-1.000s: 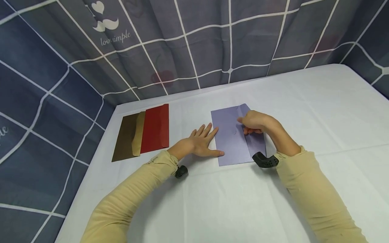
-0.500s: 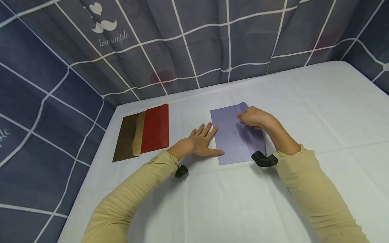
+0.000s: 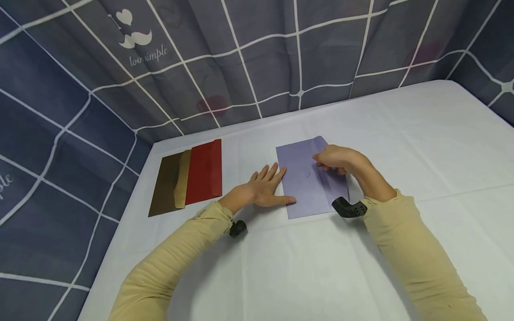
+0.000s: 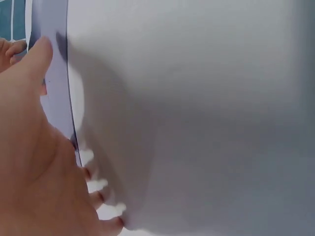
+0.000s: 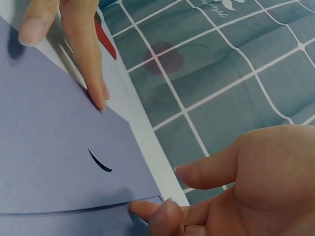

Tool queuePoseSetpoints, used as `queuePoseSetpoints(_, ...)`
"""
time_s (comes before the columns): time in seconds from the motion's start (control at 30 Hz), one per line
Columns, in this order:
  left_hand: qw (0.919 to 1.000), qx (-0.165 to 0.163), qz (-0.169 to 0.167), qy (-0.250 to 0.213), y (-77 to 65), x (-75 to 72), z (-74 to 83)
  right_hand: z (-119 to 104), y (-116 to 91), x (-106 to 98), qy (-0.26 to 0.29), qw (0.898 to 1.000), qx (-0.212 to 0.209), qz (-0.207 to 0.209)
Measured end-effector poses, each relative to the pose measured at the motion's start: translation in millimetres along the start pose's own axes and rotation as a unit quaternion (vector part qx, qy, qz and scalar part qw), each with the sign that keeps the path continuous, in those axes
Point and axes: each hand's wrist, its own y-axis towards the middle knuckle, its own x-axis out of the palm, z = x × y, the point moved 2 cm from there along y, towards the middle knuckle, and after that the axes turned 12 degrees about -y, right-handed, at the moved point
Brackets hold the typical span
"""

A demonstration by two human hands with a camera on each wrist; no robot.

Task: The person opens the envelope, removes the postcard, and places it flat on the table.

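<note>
Spreading the left hand with straight fingers, grasping nothing, touching the left edge of the lavender envelope, lying flat on the white table between both hands. Reaching in from the right with the right hand, curling its fingers at the fold of the flap; cannot tell whether pinching paper. Having a red envelope lying farther left, against a brown-and-tan envelope. Wearing black devices at both wrists. Facing a grid-patterned curtain on the far side.
</note>
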Motion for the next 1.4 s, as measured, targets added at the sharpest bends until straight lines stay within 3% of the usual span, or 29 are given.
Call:
queuePoseSetpoints(0.17, 0.9997, 0.007, 0.021, -0.007, -0.1, 2.6, -0.7, 4, -2, -3, 0.015, 0.999, 0.007, -0.03)
queuePoseSetpoints(0.47, 0.999, -0.008, 0.04, 0.016, -0.6, 6.9, 0.4, 0, -2, -1, -0.036, 0.997, 0.008, -0.071)
queuePoseSetpoints(0.8, 0.9991, -0.009, 0.032, 0.024, 0.9, 6.3, 2.4, -9, -8, -2, -0.042, 0.998, -0.037, 0.004)
queuePoseSetpoints(0.97, 0.9991, -0.009, 0.033, 0.023, 0.8, 6.0, 2.6, -13, -11, -1, -0.046, 0.998, -0.026, 0.032)
queuePoseSetpoints(1.4, 0.999, -0.014, 0.034, 0.026, 0.9, 6.3, 2.2, -7, -10, -3, 0.01, 1.0, -0.019, -0.011)
